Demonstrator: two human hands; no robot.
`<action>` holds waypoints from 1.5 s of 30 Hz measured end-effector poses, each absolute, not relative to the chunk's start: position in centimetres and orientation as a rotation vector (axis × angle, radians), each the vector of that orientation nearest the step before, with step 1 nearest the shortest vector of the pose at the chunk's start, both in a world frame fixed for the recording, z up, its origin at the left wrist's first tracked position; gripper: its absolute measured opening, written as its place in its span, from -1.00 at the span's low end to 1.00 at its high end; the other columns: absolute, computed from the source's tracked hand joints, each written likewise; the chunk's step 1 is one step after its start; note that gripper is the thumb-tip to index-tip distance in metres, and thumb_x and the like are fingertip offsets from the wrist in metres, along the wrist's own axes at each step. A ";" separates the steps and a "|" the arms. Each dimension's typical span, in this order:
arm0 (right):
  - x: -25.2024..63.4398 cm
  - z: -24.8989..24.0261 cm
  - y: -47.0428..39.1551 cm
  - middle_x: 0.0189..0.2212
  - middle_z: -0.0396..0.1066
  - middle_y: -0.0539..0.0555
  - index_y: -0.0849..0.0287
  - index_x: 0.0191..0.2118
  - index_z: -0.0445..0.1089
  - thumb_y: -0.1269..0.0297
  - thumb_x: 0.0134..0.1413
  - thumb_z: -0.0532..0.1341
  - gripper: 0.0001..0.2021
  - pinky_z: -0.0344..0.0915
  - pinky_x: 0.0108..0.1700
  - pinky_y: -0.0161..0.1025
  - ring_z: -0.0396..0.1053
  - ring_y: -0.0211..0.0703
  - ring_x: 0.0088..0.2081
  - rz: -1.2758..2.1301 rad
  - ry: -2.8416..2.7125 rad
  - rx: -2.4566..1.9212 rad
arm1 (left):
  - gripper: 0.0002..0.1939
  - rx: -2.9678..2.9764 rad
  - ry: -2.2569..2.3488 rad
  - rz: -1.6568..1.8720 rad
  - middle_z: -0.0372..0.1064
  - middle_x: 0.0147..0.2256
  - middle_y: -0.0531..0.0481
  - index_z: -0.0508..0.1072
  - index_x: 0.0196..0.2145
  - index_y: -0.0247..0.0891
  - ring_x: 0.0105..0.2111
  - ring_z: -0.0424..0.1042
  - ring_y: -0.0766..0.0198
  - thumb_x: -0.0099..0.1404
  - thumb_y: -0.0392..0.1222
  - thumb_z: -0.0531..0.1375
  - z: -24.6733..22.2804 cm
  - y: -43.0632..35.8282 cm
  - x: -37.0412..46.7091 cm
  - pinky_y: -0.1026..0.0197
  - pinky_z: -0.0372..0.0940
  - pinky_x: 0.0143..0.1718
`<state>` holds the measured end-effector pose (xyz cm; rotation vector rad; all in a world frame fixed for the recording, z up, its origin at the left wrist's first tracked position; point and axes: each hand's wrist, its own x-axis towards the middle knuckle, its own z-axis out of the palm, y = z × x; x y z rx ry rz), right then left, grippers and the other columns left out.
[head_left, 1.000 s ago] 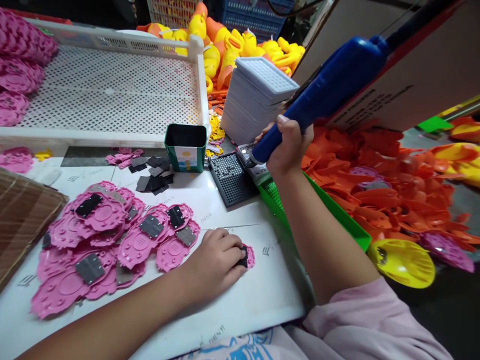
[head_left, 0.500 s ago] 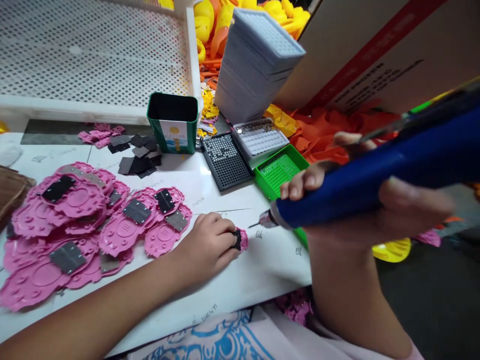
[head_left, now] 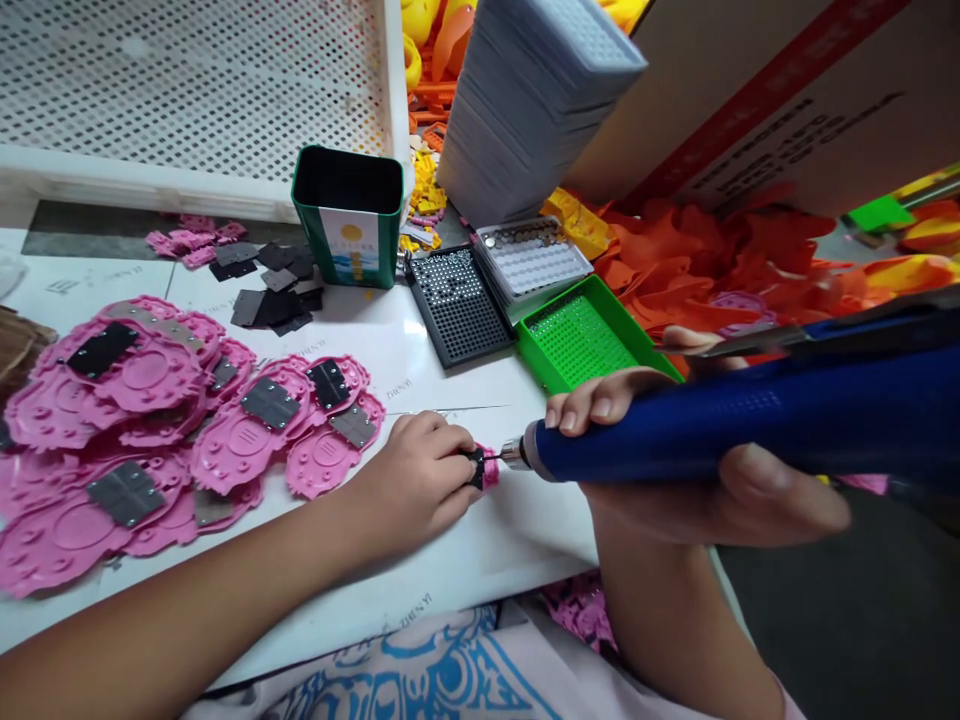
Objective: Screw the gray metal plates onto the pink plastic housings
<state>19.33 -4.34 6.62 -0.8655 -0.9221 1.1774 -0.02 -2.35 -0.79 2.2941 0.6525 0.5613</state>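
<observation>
My left hand (head_left: 424, 475) presses a small pink part (head_left: 490, 468) with a black plate (head_left: 477, 466) on it against the white tabletop, its fingers covering most of it. My right hand (head_left: 675, 460) is wrapped round a blue electric screwdriver (head_left: 660, 430), held nearly level. The screwdriver's thin bit meets the black plate beside my left fingertips. Whether a screw sits under the tip is too small to tell. To the left lie several pink panels (head_left: 150, 375) in a pile, some bearing black or grey plates.
Behind my hands are a green tray (head_left: 577, 335), a black perforated tray (head_left: 459, 308), a white tray (head_left: 529, 262), a green tin (head_left: 349, 225) and loose dark plates (head_left: 274, 305). A tall tray stack (head_left: 517, 110), white crate (head_left: 187, 90) and cardboard box (head_left: 750, 90) stand farther back.
My right hand has brought the screwdriver left, and its bit now reaches the black plate. My left hand keeps its hold. The camera view has shifted slightly.
</observation>
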 end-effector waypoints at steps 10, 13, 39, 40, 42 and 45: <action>18.6 6.6 -4.8 -0.50 0.46 0.01 -0.10 -0.16 0.48 0.13 -0.18 0.36 -0.66 0.34 -0.34 -0.01 0.37 -0.07 -0.47 1.108 -0.953 -0.847 | -0.85 2.325 0.661 0.583 0.47 -0.19 -0.07 0.52 -0.34 -0.26 -0.18 0.30 0.13 0.36 -0.23 0.17 -0.9 -2.5 0.1 0.04 0.16 -0.13; 17.7 6.7 -5.2 -0.50 0.43 0.02 -0.07 -0.14 0.47 0.12 -0.16 0.35 -0.65 0.34 -0.38 -0.03 0.35 -0.07 -0.48 1.017 -0.964 -0.857 | -0.83 2.328 0.657 0.587 0.47 -0.19 -0.07 0.52 -0.35 -0.26 -0.18 0.31 0.14 0.37 -0.23 0.17 -1.0 -2.4 0.1 0.05 0.16 -0.13; 17.8 9.2 4.5 -0.57 0.32 -0.08 0.04 -0.39 0.39 0.25 -0.33 0.19 -0.78 0.22 -0.65 -0.21 0.28 -0.22 -0.63 0.640 -0.903 -0.831 | -0.81 2.394 0.674 0.668 0.44 -0.24 -0.07 0.49 -0.42 -0.28 -0.25 0.29 0.14 0.34 -0.21 0.19 -1.8 -2.8 0.2 0.07 0.16 -0.23; 17.7 8.8 6.0 -0.58 0.31 -0.10 0.05 -0.43 0.33 0.24 -0.33 0.19 -0.82 0.21 -0.64 -0.25 0.30 -0.24 -0.63 0.607 -0.908 -0.818 | -0.81 2.399 0.677 0.673 0.43 -0.23 -0.07 0.49 -0.42 -0.27 -0.25 0.29 0.14 0.34 -0.22 0.19 -1.9 -2.8 0.2 0.07 0.16 -0.22; 17.9 7.8 8.6 -0.69 0.25 -0.12 0.05 -0.49 0.23 0.17 -0.25 0.19 -0.86 0.19 -0.63 -0.28 0.28 -0.26 -0.67 0.592 -0.922 -0.866 | -0.84 2.420 0.688 0.658 0.43 -0.21 -0.08 0.47 -0.40 -0.27 -0.22 0.29 0.12 0.34 -0.21 0.20 -1.9 -2.8 0.1 0.06 0.17 -0.20; 18.4 6.3 11.3 -0.69 0.23 -0.14 0.05 -0.49 0.17 0.06 -0.16 0.18 -0.78 0.23 -0.61 -0.27 0.30 -0.27 -0.68 0.561 -0.934 -0.904 | -0.91 2.467 0.686 0.602 0.42 -0.15 -0.08 0.45 -0.33 -0.26 -0.18 0.29 0.09 0.32 -0.21 0.23 -1.7 -2.9 0.1 0.04 0.17 -0.17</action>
